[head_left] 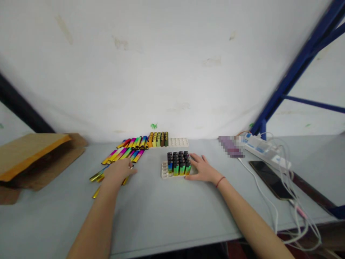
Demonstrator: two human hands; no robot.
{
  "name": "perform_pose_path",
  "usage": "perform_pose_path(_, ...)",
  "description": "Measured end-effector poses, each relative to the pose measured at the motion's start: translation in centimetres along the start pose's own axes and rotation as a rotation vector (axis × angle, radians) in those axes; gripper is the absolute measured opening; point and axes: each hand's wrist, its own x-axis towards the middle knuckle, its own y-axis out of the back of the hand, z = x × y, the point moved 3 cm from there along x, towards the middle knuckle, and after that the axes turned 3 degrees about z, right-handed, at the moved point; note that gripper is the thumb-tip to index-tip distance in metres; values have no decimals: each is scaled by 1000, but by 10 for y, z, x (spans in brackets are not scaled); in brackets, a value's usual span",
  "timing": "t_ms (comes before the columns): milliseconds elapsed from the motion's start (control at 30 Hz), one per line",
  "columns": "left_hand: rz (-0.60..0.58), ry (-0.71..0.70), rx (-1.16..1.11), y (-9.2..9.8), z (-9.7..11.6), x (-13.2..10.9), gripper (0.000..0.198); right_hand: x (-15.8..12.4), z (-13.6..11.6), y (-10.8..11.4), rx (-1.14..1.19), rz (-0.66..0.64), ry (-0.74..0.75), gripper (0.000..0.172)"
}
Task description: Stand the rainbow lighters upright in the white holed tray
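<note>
A white tray (164,172) in the middle of the grey table holds several upright iridescent lighters (178,163) with black tops. My right hand (202,169) lies flat against the tray's right side, fingers spread. My left hand (118,171) reaches over a loose pile of rainbow-coloured lighter sleeves (126,153); its fingers curl down onto them, and what they hold is hidden. A second white tray (178,142) stands at the back next to a row of upright lighters (158,139).
A cardboard box (32,160) lies open at the left. At the right are a white power strip (265,149) with cables, a dark phone (271,178) and a blue metal frame (293,72). A white wall backs the table (161,216).
</note>
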Motion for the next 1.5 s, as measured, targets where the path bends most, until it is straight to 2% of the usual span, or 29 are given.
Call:
perform_pose_path(100, -73, 31, 157, -2, 2, -6, 25, -3, -4, 1, 6, -24, -9, 100)
perform_pose_path(200, -106, 17, 197, -5, 5, -9, 30, -5, -7, 2, 11, -35, -14, 100)
perform_pose_path(300, -110, 0, 226, -10, 12, -9, 35, -6, -7, 1, 10, -34, -17, 100)
perform_pose_path(367, -68, -21, 194, -10, 18, -8, 38, -6, -6, 0, 6, -25, -18, 100)
perform_pose_path(433, -2, -30, 47, -8, 25, -7, 37, -6, -4, -2, 7, -12, -18, 100)
perform_pose_path(500, 63, 3, -205, -5, 30, -7, 36, -6, -3, -4, 12, -3, -12, 100)
perform_pose_path(633, 101, 55, -697, -3, 41, -10, 34, -4, -1, -5, 22, -6, 0, 100)
perform_pose_path(733, 54, 58, -909, -8, 54, -11, 29, -3, 1, -4, 16, 0, -7, 100)
perform_pose_path(933, -79, 109, -1278, -25, 76, -13, 37, 1, 5, -4, 15, 12, 11, 102)
perform_pose_path(1033, -82, 125, -1488, -32, 81, -14, 37, 3, 7, -4, 21, 1, 8, 105)
perform_pose_path(1267, -13, 182, -1707, -48, 86, -16, 36, 5, 12, -7, 26, 28, 24, 104)
perform_pose_path(1500, 29, 170, -1768, -58, 86, -16, 35, 7, 16, -10, 28, 31, 28, 103)
